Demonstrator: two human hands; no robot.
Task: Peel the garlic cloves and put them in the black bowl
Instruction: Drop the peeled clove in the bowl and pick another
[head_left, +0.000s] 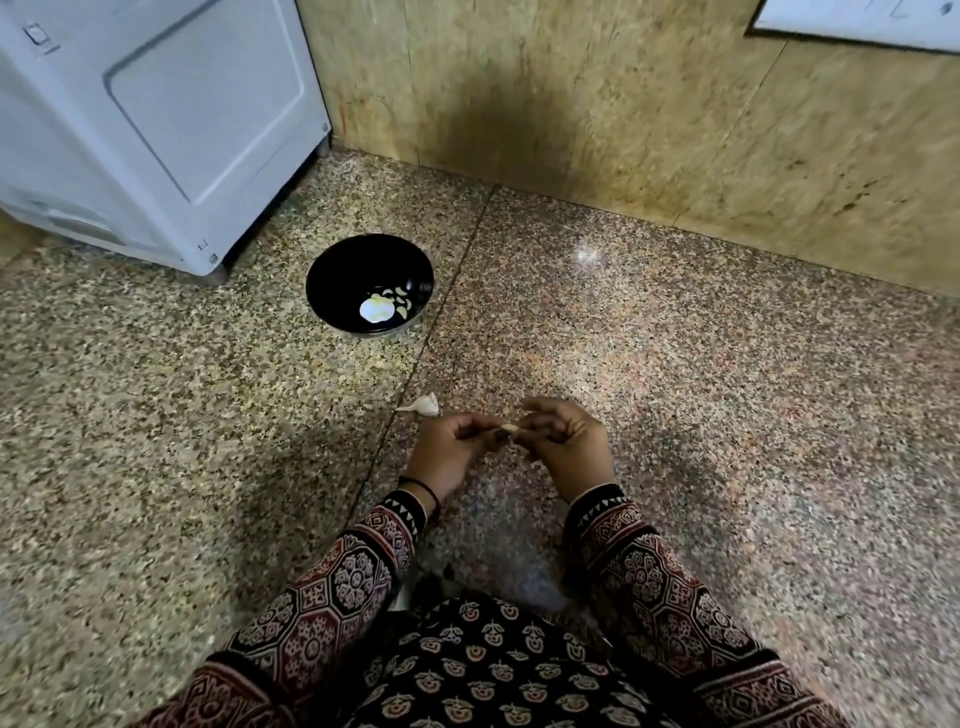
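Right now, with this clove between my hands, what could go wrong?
The small garlic clove is pinched between left hand and right hand over the speckled floor; a slip would probably drop it there. The black bowl sits ahead and to the left, away from the hands, so a tossed clove might miss. The pale garlic scrap lying near the left hand could get mixed in.

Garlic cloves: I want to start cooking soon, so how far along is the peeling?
Done: several peeled cloves lie in the black bowl. In hand: the left hand and right hand pinch another clove between them, apparently mid-peel. Left: that clove is not yet in the bowl, and a pale garlic piece lies on the floor, clove or skin unclear.
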